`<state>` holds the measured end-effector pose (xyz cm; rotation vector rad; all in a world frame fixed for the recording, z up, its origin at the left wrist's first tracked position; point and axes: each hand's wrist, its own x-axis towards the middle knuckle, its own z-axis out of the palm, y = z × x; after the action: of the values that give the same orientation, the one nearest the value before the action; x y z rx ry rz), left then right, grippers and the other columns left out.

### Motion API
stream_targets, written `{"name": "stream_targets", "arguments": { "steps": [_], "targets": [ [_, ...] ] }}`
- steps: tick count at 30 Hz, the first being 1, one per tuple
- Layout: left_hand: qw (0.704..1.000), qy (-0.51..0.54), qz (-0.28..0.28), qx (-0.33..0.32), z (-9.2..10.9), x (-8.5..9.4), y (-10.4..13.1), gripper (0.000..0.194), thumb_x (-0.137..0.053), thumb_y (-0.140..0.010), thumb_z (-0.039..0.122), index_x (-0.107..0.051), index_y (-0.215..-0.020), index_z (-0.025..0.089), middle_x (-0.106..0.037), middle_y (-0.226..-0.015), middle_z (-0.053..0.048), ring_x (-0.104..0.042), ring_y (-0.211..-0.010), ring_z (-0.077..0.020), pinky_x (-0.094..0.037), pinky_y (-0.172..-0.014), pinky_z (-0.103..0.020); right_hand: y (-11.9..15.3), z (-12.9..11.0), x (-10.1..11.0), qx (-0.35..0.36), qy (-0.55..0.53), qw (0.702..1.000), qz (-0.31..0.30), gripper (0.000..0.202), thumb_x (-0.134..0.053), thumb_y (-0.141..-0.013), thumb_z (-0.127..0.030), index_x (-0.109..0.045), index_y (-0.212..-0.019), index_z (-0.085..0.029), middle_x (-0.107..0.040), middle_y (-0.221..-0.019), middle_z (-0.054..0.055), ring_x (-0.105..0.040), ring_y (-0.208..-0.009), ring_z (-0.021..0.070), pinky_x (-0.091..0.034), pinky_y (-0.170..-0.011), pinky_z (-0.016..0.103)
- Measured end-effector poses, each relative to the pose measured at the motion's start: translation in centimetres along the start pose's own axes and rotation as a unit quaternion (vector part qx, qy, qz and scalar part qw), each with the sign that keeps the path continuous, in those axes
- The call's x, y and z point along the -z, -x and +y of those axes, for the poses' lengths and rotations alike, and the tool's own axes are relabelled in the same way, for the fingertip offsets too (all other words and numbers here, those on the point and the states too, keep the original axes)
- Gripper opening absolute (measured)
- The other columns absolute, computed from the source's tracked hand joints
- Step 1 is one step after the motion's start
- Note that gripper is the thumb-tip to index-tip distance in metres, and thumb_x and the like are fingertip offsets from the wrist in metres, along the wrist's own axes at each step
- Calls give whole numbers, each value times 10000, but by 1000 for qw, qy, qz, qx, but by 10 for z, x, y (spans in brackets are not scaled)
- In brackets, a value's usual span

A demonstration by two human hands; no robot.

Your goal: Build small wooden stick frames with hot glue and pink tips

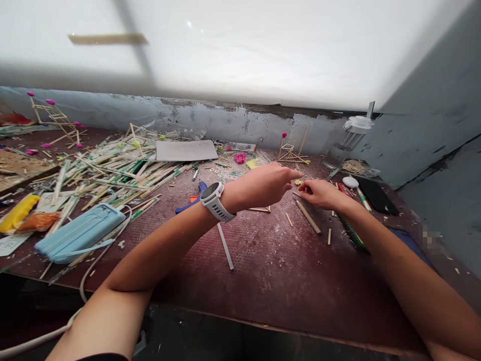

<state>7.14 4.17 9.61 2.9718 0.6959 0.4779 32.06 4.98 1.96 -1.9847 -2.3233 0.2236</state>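
Observation:
My left hand (267, 184), with a white watch (218, 201) on its wrist, reaches across the middle of the dark red table (263, 281). Its index finger points right and the other fingers are curled; whatever they may hold is hidden. Just to the right, my right hand (317, 194) has its thumb and fingers pinched together near a small yellow lump (297, 182). What is between those fingertips is too small to make out. A thick wooden stick (308, 217) lies below my right hand, beside short stick pieces (289, 219).
Behind my hands stands a small stick frame (291, 150) with a pink lump. A stick pile (112, 175), light blue case (80, 231) and glue stick (225, 246) lie leftward. At the right are a clear bottle (347, 138) and black phone (377, 196).

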Motion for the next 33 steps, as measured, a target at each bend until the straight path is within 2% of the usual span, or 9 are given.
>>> {"name": "stream_targets", "arguments": {
  "steps": [7,11,16,21,23,25,28,30,33],
  "targets": [
    [1000,7,25,16,-1,4,0,329,-583,-1027,189,-706,-1328,142,-809,-979,-130,-747,-851,-229,-532,-755,-340,0,-3,-7,-26,49,998,-2,142,-635,-962,-276,-734,-886,-207,-801,-963,147,-742,-874,290,-513,-705,330],
    [1000,15,23,8,0,5,1,317,-603,-1026,195,-715,-1319,156,-810,-1003,-125,-749,-884,-229,-537,-789,-346,-2,0,-9,-34,57,998,-13,211,-556,-1011,-271,-711,-890,-195,-798,-957,145,-735,-831,267,-502,-673,323],
    [1000,11,0,29,1,6,1,339,-604,-1025,194,-701,-1345,140,-804,-1071,-155,-749,-945,-271,-528,-782,-375,-3,0,-8,-22,41,998,-36,242,-559,-1005,-250,-648,-784,-206,-776,-896,135,-699,-767,256,-468,-654,329],
    [998,24,20,61,2,10,3,318,-575,-1026,190,-729,-1299,137,-805,-1022,-152,-731,-857,-240,-508,-762,-359,1,-5,2,-28,3,1000,4,230,-475,-1044,-266,-606,-862,-213,-738,-928,119,-664,-800,241,-465,-701,334],
    [996,33,45,64,1,11,3,299,-573,-1007,158,-753,-1244,133,-809,-988,-144,-726,-841,-232,-507,-788,-362,6,-12,9,-11,-92,995,37,224,-489,-1055,-335,-581,-887,-219,-694,-869,76,-619,-757,210,-454,-678,320],
    [994,47,72,67,-2,11,3,272,-584,-986,145,-772,-1183,141,-814,-967,-132,-733,-867,-234,-511,-816,-364,13,-23,17,40,-260,963,52,296,-538,-1041,-474,-565,-887,-223,-611,-780,22,-543,-682,173,-432,-629,304],
    [988,110,89,56,-6,10,2,214,-621,-963,158,-787,-1097,147,-821,-947,-112,-753,-889,-222,-530,-801,-336,25,-46,27,113,-469,875,31,463,-654,-933,-675,-586,-901,-219,-530,-748,-19,-484,-650,138,-430,-610,293],
    [978,175,106,49,-7,11,2,178,-670,-935,171,-787,-1066,144,-825,-943,-97,-767,-887,-211,-546,-774,-312,32,-60,33,119,-539,833,22,482,-747,-865,-677,-620,-898,-214,-528,-758,-21,-469,-647,125,-423,-600,290],
    [957,238,154,59,-8,13,1,158,-725,-881,176,-780,-1028,158,-826,-925,-68,-779,-887,-202,-570,-772,-303,39,-70,39,99,-598,795,28,453,-832,-808,-631,-663,-880,-217,-539,-764,-16,-480,-659,124,-438,-601,293]
  ]
}}
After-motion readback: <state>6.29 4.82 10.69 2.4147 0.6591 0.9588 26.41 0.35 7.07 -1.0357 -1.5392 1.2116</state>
